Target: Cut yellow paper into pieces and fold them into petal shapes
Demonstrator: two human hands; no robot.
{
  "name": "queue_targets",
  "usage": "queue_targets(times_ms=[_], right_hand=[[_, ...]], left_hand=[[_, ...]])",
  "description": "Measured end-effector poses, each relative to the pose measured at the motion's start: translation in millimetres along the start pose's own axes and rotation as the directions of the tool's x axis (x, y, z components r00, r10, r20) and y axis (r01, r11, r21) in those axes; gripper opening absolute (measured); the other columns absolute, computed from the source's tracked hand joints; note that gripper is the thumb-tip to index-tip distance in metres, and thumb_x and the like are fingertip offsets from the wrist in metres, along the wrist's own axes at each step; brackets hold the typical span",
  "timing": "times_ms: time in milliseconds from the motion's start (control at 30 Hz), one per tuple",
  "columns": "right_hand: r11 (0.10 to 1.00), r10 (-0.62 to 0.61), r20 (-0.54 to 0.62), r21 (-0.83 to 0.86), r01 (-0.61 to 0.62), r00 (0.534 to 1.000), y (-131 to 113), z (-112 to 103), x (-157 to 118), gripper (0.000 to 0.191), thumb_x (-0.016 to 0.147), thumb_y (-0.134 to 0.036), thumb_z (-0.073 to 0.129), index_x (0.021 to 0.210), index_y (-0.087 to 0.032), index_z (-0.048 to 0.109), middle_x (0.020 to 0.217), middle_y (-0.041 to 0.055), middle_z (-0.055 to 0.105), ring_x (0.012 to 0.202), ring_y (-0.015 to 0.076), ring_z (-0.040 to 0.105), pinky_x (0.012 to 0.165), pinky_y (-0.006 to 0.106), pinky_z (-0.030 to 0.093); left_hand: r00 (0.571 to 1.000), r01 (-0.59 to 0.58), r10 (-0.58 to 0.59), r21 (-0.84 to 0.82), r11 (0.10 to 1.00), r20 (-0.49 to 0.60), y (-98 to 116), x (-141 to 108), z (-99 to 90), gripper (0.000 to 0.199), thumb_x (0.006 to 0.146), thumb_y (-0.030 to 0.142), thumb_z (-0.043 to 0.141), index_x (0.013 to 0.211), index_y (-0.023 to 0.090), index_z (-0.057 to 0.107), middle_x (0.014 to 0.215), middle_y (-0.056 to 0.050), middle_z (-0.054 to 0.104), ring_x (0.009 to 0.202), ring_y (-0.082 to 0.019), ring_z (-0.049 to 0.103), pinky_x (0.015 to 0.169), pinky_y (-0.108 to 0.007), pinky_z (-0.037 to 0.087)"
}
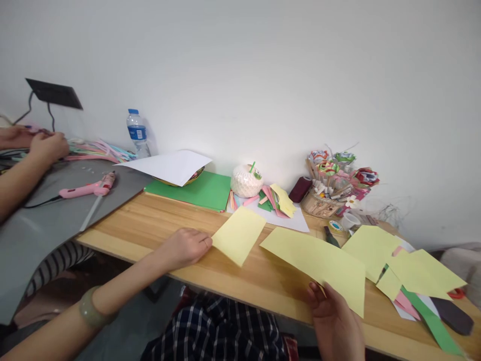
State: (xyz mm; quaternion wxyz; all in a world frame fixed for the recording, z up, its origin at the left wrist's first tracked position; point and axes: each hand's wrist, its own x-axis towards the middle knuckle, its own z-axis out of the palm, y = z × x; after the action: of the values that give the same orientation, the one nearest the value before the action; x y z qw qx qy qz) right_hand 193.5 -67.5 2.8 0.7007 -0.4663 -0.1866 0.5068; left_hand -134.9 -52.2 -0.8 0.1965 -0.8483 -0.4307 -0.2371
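My left hand (190,245), with a ring on one finger, pinches the left corner of a small yellow paper piece (240,234) lying over the wooden table. A larger yellow paper sheet (319,258), its far left end slightly curved, is gripped at its near edge by my right hand (334,321). The thumb lies on the near edge; the other fingers are partly below it. To the right of this sheet lie more yellow paper pieces (424,273), overlapping a green paper strip (432,321) and pink scraps (408,305).
Along the wall stand a basket of paper flowers (323,203), a foam-netted white ball (246,181), green sheets (188,193) under a white sheet (176,165), and a water bottle (137,133). At left, another person's hands (48,145) work near a pink glue gun (88,189).
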Motion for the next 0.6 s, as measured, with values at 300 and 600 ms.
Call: queue_targets(times_ms=[300, 600], right_hand=[[1.0, 0.01, -0.01, 0.017, -0.01, 1.0, -1, 5, -3, 0.032, 0.048, -0.018, 0.077, 0.077, -0.017, 0.063, 0.071, -0.0035, 0.067, 0.058, 0.0109, 0.061, 0.055, 0.021, 0.052], [1.0, 0.021, 0.006, 0.012, -0.021, 1.0, 0, 2, 0, 0.033, 0.047, -0.017, 0.079, 0.076, -0.016, 0.064, 0.069, -0.0035, 0.068, 0.058, 0.0109, 0.063, 0.055, 0.019, 0.054]], left_hand=[[0.926, 0.05, 0.011, 0.151, 0.987, -0.377, -19, -13, -22.7, 0.013, 0.087, 0.014, 0.052, 0.097, 0.021, 0.058, 0.09, -0.003, 0.071, 0.078, -0.014, 0.067, 0.07, -0.023, 0.051], [0.701, 0.54, -0.325, 0.174, 0.824, -0.635, -68, 60, -94.7, 0.013, 0.086, 0.022, 0.051, 0.082, 0.015, 0.061, 0.075, -0.001, 0.068, 0.067, -0.013, 0.061, 0.059, -0.022, 0.043]])
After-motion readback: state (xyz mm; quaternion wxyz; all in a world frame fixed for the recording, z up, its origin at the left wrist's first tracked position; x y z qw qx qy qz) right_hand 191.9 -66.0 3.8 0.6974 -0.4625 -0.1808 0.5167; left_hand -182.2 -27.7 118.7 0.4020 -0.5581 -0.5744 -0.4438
